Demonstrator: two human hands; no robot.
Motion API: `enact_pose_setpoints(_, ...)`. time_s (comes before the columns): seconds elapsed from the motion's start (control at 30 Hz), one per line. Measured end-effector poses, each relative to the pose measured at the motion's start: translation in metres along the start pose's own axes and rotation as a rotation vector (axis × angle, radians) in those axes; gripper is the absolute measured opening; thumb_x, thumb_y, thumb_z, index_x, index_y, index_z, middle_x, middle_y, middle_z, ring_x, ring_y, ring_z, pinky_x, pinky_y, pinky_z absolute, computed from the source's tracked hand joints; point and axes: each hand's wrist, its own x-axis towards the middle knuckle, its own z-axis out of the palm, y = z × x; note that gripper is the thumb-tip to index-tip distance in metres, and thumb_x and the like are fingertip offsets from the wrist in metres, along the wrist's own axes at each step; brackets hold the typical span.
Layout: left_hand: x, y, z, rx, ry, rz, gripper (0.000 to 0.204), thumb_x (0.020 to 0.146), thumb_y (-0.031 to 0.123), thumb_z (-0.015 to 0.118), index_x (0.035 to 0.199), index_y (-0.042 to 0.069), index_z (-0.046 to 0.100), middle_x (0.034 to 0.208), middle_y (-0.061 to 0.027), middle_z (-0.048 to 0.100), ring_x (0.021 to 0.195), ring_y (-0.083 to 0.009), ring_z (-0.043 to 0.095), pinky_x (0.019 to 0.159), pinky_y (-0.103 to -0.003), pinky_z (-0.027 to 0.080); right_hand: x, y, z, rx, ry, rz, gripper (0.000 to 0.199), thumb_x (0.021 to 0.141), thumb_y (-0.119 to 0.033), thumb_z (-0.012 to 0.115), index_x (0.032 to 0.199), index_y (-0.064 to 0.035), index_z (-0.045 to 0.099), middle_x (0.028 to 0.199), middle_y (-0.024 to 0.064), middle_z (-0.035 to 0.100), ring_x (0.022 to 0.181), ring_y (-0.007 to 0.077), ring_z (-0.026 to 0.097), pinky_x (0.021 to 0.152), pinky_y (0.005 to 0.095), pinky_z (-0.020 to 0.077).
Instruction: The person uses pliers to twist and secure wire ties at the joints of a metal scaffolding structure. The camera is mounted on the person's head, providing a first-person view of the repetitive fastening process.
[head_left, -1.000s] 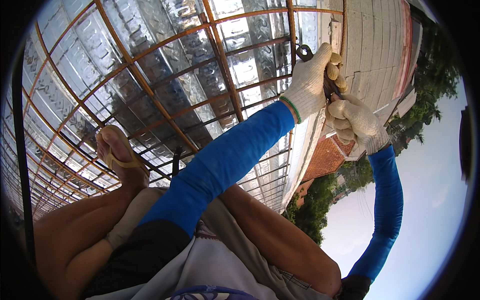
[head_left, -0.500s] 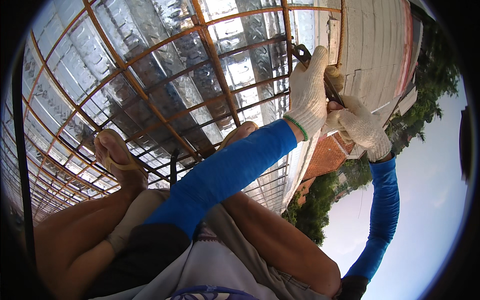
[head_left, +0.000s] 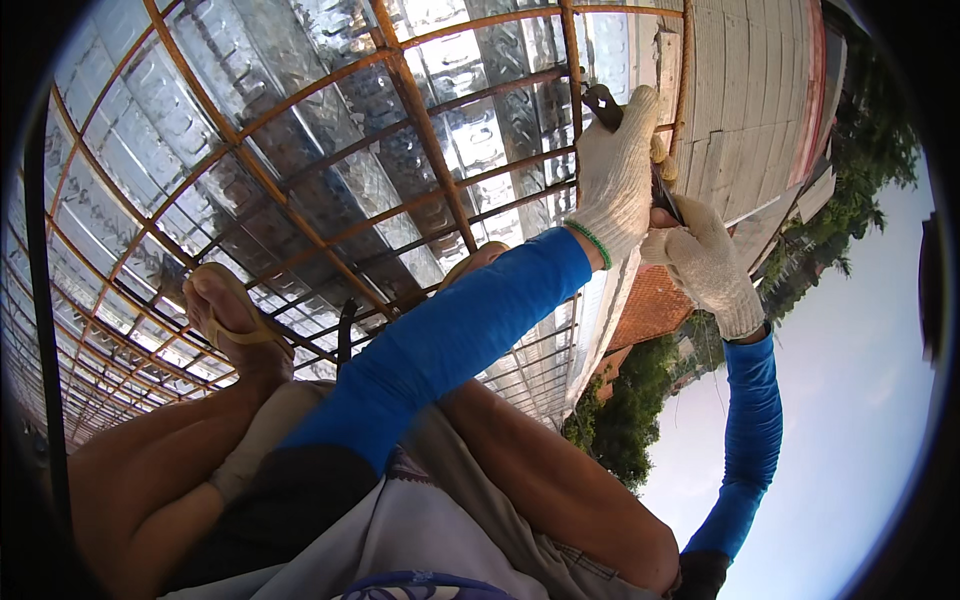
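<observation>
The left hand [head_left: 615, 170] is closed around a dark metal tool [head_left: 607, 114], its looped end showing by the thumb, its middle hidden inside the knit glove [head_left: 620, 228]. The right hand [head_left: 706, 260] curls just beside; what its fingers hold cannot be told. Beyond lie rusty bar mesh [head_left: 418, 110] and shiny, dimpled sheeting [head_left: 510, 50].

A shiny, embossed silver sheet-metal deck [head_left: 290, 60] spreads below. Over it runs a rust-brown grid of thin steel bars [head_left: 418, 104].
</observation>
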Motion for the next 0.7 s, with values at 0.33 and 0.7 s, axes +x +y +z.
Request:
enact_pose_setpoints(0.33, -0.002, -0.003, 0.020, 0.055, 0.172, 0.087, 0.032, 0.104, 0.034, 0.064, 0.091, 0.006, 0.057, 0.065, -0.0032, 0.055, 0.048, -0.0157, 0.057, 0.043, -0.032, 0.047, -0.004, 0.001, 0.013, -0.542, 0.252, -0.378, 0.049, 0.096, -0.032, 0.075, 0.127, 0.0031, 0.061, 0.093, 0.0118, 0.073, 0.078, 0.0274, 0.074, 0.068, 0.0417, 0.0597)
enact_pose_setpoints(0.7, -0.011, 0.001, -0.024, -0.061, -0.170, -0.114, 0.036, 0.102, 0.042, 0.068, 0.102, 0.006, 0.062, 0.076, -0.0032, 0.063, 0.069, -0.0225, 0.070, 0.056, -0.037, 0.059, -0.013, -0.003, 0.029, 0.634, -0.189, 0.200, 0.036, 0.109, -0.038, 0.055, 0.081, -0.0174, 0.048, 0.062, -0.0067, 0.045, 0.043, 0.0053, 0.037, 0.038, 0.0250, 0.0319)
